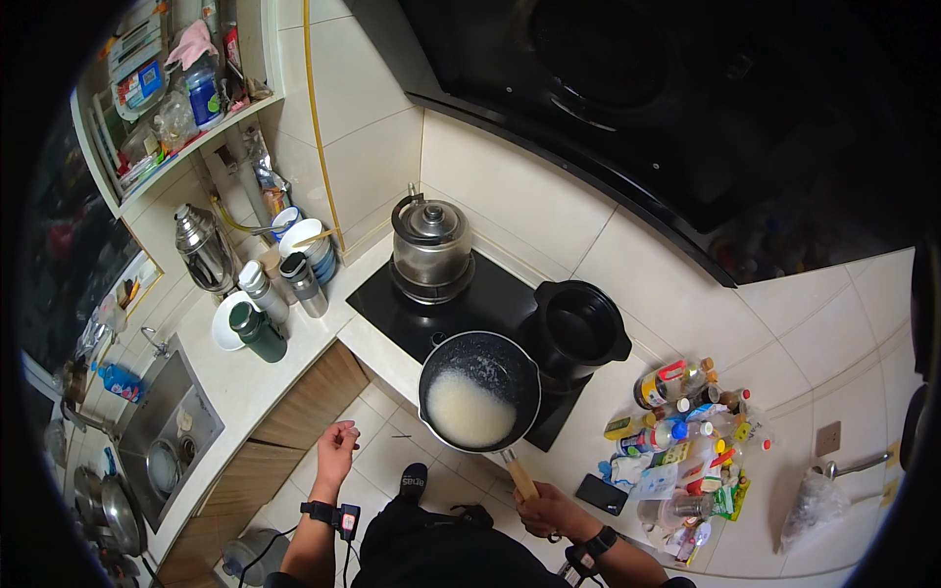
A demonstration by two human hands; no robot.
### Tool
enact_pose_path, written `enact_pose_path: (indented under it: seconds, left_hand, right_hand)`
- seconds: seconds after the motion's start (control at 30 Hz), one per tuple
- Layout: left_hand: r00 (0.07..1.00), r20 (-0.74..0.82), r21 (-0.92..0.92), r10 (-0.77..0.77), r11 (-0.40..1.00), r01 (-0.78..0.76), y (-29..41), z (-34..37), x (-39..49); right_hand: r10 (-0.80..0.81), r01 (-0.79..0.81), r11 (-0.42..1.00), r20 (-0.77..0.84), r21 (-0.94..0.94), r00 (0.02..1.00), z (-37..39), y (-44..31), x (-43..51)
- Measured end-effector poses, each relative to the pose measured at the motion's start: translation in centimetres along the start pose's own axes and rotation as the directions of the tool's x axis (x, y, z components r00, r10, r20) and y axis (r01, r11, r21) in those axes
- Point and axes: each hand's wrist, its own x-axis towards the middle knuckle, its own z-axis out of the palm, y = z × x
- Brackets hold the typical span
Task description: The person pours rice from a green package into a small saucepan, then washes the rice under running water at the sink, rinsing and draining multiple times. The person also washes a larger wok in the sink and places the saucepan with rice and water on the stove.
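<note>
My right hand (542, 510) is closed around the wooden handle of a dark frying pan (481, 351). A pale, cloudy, foamy liquid (470, 410) lies pooled in the pan, towards its handle side. The pan is in front of the black hob (401, 320) and overlaps its near edge; whether it rests on anything cannot be told. My left hand (340, 441) is raised over the floor to the left of the pan, its fingers curled and nothing visible in them. Behind the pan, a metal kettle (432, 246) stands at the hob's left and a black pot (577, 323) at its right.
Bottles and packets (684, 441) crowd the right counter beside a black phone (601, 494). Flasks, including a green one (259, 334), and stacked bowls stand on the left counter near the sink (140, 459). The range hood (588, 158) overhangs the hob.
</note>
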Motion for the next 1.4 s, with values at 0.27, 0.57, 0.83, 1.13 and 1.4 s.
enact_pose_path:
  seconds: [0.27, 0.57, 0.83, 1.13, 1.4]
  left_hand:
    - [0.999, -0.007, -0.024, -0.032, 0.999, 0.032, -1.1, -0.2, 0.0]
    - [0.999, -0.01, -0.024, -0.037, 0.999, 0.037, -1.8, -0.3, 0.1]
    - [1.0, 0.007, -0.045, -0.03, 0.999, 0.03, -1.8, -0.1, 0.4]
    - [0.999, 0.042, -0.022, -0.018, 1.0, 0.019, -0.4, 0.3, 1.3]
    - [0.999, 0.034, 0.011, 0.005, 1.0, -0.006, 0.7, 0.1, 1.2]
  right_hand:
    - [0.002, -0.011, 0.992, -0.07, -0.124, 0.998, -0.3, 0.4, 0.7]
    - [0.028, -0.042, 0.98, -0.074, -0.196, 0.997, -0.4, 0.7, -0.2]
    - [0.048, -0.071, 0.97, -0.106, -0.231, 0.993, -0.4, 1.4, -0.4]
    - [0.001, -0.026, 0.948, -0.081, -0.316, 0.997, -0.5, 2.2, 1.4]
    - [-0.045, 0.061, 0.968, 0.071, -0.242, 0.996, 0.5, 0.5, 1.6]
